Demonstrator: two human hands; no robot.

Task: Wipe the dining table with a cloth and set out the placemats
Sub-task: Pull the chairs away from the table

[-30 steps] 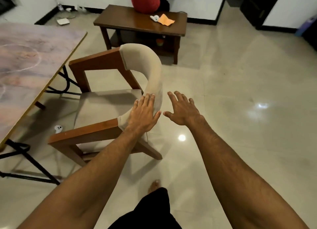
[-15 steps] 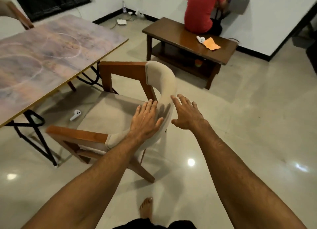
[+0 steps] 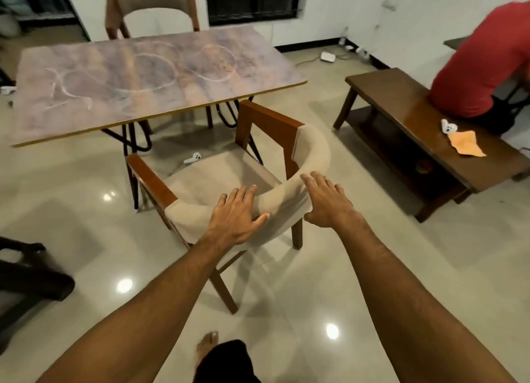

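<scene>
- On the padded back rail of the chair [image 3: 312, 150], my left grip [image 3: 233, 216] lies flat. Its fingers are straight and close together over the top, the thumb is spread down the outer face, and it pinches nothing.
- Just right of it on the same rail, my right grip [image 3: 327, 203] is spread palm-down. The picture is smeared there, so I cannot tell whether the fingertips actually touch the padding.
- Flat palms on soft, rounded padding have little hold. I judge a hard shove could slip off the rail, and the chair could skate or twist on the glossy floor [image 3: 286, 282].
- A small white object [image 3: 192, 158] lies on the floor just beyond the chair's seat. Pushing the chair forward could run a leg onto it.
- The chair's wooden arms point at the dining counter [image 3: 143, 90] just beyond. A crooked push could knock its edge or its black legs.
- My bare foot [image 3: 206, 345] is near the chair's rear legs, so pulling back could catch my toes.
- Beyond the chair, the dining counter's top is mottled purple-brown with a yellowish edge. It is marked with pale rings and smears, so I judge the wiping is not yet done.
- Well to the right of the chair, an orange cloth [image 3: 466, 143] lies rumpled on the low counter [image 3: 401, 101], apart from both grips. I see no placemats.
</scene>
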